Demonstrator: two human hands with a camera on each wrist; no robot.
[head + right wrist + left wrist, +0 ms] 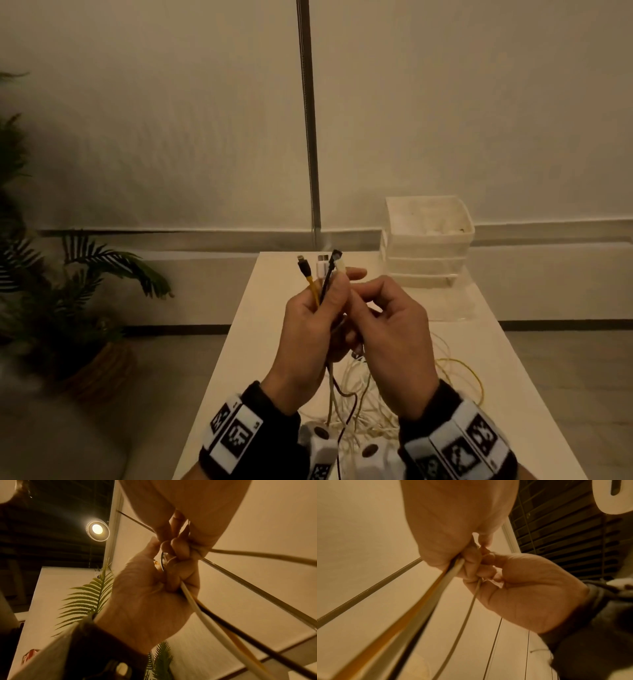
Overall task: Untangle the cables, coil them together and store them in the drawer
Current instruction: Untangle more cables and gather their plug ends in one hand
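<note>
Both hands are raised above the white table [513, 377]. My left hand [322, 308] grips a bundle of cables [323, 274] upright in its fist; yellow, white and black plug ends stick out above the fingers. My right hand [373, 298] is curled close against it, its fingers pinching into the same bundle. The rest of the cables [359, 394] hang down to a loose white and yellow tangle on the table. In the left wrist view the left hand [457, 520] clamps the cables [419, 615] and the right hand [522, 588] pinches a thin white one. The right wrist view shows the left hand [145, 601] wrapped round the cables [205, 615].
A stack of translucent white plastic drawers [428, 240] stands at the far right of the table. A potted palm [68, 274] stands on the floor to the left. A wall with a vertical metal strip [308, 137] is behind the table.
</note>
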